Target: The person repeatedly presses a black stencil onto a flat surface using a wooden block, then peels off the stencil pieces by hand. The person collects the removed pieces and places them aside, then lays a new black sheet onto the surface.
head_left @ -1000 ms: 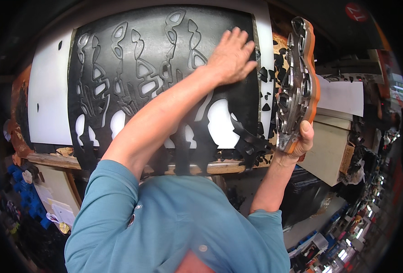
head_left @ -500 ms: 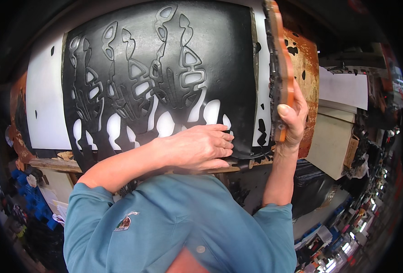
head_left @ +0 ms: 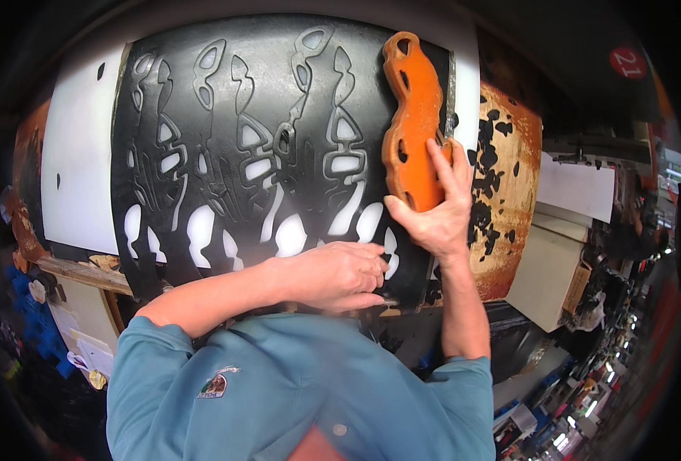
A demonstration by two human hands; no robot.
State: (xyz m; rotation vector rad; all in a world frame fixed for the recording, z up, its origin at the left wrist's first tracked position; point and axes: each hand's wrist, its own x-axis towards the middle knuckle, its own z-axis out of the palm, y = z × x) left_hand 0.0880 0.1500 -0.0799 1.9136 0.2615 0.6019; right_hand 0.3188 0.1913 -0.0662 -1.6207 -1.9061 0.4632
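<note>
A black sheet (head_left: 390,100), cut through with curved holes and grooved outlines, lies over a white board (head_left: 83,146). On the sheet's right side stands a long orange cutting die (head_left: 417,115) with a wavy edge and several oval holes, lying flat side up. My right hand (head_left: 444,207) grips the die's lower end, thumb at the left edge and fingers over its face and right side. Near the sheet's front edge my left hand (head_left: 344,275) rests palm down, fingers lying loosely on it beside the leaf-shaped holes.
To the right, a worn brown board (head_left: 502,230) carries scattered black scraps (head_left: 488,183). A wooden rail (head_left: 87,275) runs along the front left of the work surface. Pale boxes (head_left: 548,269) stand farther right, and blue plastic crates (head_left: 41,323) lie low on the left.
My right hand has brought the die leftward from the sheet's right edge onto the sheet and turned it from on edge to flat. My left hand stays on the sheet, its fingers slightly more gathered.
</note>
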